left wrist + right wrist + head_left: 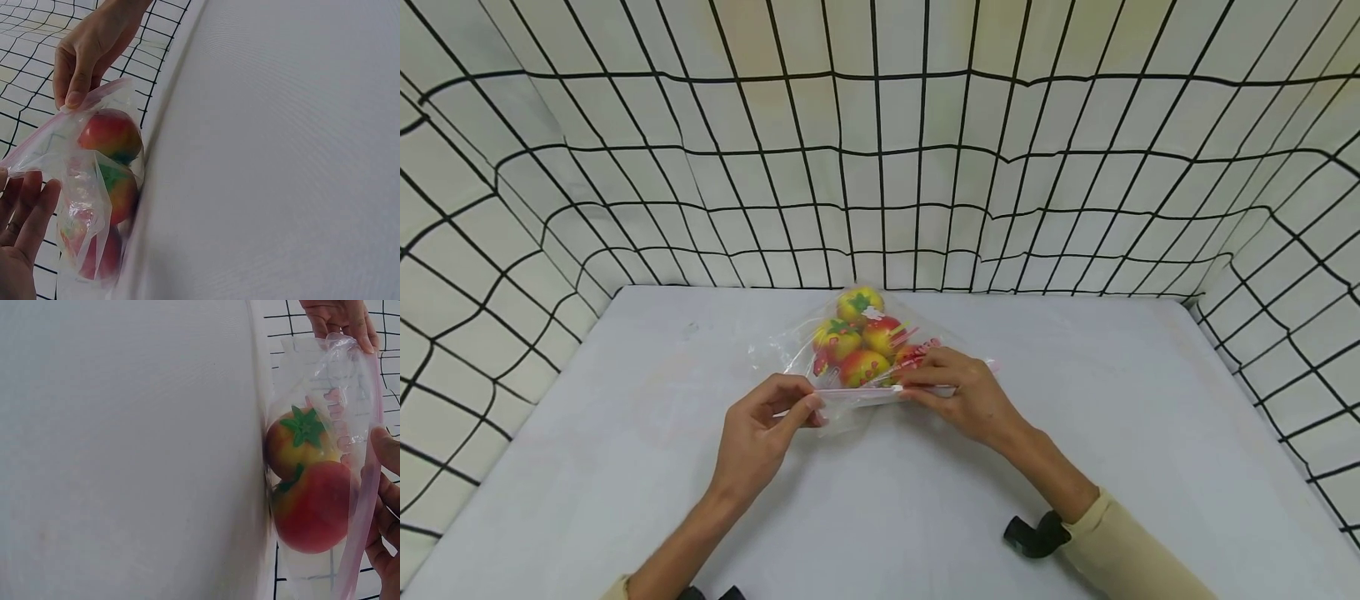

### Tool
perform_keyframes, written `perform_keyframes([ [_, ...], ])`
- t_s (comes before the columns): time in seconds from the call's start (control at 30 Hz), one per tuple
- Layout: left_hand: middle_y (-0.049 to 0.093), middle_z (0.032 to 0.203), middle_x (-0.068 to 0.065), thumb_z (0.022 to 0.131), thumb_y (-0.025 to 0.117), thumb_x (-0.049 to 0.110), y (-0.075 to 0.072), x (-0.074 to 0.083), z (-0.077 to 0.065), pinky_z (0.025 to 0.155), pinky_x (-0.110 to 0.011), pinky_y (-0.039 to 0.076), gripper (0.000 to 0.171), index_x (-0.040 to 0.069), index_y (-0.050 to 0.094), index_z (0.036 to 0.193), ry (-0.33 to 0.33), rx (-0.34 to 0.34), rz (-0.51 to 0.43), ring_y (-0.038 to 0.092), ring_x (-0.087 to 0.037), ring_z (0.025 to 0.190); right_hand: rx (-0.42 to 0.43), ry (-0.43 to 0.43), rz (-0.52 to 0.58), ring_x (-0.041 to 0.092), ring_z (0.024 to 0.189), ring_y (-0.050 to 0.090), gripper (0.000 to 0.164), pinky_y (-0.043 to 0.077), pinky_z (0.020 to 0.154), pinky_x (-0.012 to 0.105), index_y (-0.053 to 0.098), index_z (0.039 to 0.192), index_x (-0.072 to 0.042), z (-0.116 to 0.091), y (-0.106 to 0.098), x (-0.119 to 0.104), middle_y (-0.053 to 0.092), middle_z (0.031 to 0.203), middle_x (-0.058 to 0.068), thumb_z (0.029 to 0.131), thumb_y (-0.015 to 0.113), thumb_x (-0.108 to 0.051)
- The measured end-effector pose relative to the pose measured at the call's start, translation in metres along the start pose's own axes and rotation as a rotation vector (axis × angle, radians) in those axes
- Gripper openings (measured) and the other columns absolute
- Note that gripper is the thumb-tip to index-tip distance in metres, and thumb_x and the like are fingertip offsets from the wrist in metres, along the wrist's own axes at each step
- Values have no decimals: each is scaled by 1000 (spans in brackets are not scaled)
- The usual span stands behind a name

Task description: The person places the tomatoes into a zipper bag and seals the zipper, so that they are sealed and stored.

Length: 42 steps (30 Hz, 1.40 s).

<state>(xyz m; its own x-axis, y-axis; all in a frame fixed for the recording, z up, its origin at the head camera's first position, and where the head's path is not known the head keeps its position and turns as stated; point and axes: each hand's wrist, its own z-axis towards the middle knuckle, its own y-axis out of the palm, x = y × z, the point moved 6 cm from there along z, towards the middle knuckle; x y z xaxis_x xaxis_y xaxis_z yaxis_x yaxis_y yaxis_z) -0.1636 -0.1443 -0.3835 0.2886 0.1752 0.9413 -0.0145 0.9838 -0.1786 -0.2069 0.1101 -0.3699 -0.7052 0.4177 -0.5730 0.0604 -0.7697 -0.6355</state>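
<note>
A clear zip bag (790, 354) lies at the far middle of the table, its pink-edged zip strip (853, 392) facing the person. Inside are several red-and-yellow tomato-like fruits (863, 367), some with green leafy tops. My left hand (758, 429) pinches the left end of the strip between thumb and fingers. Farther right along it, my right hand (966, 398) grips the strip at a small white slider (897, 388). Two of the fruits (315, 506) show close up through the plastic in the right wrist view.
A white table (880, 517) spreads under the bag. Black wire grid panels (895, 150) backed with white stand along its back and both sides. Black curved fittings (1036, 535) sit by each sleeved wrist.
</note>
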Motion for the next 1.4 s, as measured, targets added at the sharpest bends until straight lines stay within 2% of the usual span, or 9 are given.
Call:
perform_keyframes([
  [0.2,71,91,-6,95,75,8,-1,1,0,76,-31,66,10,7,69,104,3,0,1,75,-17,75,-6,27,3,12,90,61,26,59,75,28,84,104,-14,0,-1,3,73,96,0,79,89,-8],
  [0.4,71,91,-2,94,74,3,-1,1,0,76,-30,66,11,5,70,104,-2,21,4,74,-18,74,-14,43,5,12,90,62,26,61,74,34,84,104,-13,-2,-1,5,73,98,0,79,88,-8],
  [0.63,71,92,-4,95,75,6,-3,1,-1,76,-30,66,12,5,70,105,-13,17,4,74,-17,75,-9,57,-28,12,90,62,25,58,76,25,84,104,-14,-3,-3,6,73,98,0,79,89,-10],
  [0.8,71,91,-5,94,75,5,-5,1,-2,76,-30,66,12,5,70,105,-9,25,9,75,-18,74,-6,46,-15,11,89,61,24,56,75,23,84,102,-14,-3,-3,7,72,96,-1,79,89,-9],
  [0.9,70,91,-6,94,74,2,-6,2,-2,76,-30,66,12,4,70,105,-9,32,-3,74,-19,74,-6,50,-11,10,89,61,25,57,75,23,84,102,-14,-3,-3,8,73,96,-1,78,89,-8],
  [1.07,70,89,-2,93,74,1,-5,2,-2,75,-30,66,13,4,70,105,-2,34,-10,74,-18,73,-8,59,-19,11,90,61,26,58,77,25,84,103,-13,-5,-4,10,73,97,0,79,89,-8],
  [1.4,71,91,-9,95,75,6,-4,1,-2,76,-29,66,12,6,70,106,-16,33,6,74,-19,74,8,33,-9,11,88,59,25,57,69,34,84,103,-12,-7,-9,13,71,95,0,79,88,-5],
])
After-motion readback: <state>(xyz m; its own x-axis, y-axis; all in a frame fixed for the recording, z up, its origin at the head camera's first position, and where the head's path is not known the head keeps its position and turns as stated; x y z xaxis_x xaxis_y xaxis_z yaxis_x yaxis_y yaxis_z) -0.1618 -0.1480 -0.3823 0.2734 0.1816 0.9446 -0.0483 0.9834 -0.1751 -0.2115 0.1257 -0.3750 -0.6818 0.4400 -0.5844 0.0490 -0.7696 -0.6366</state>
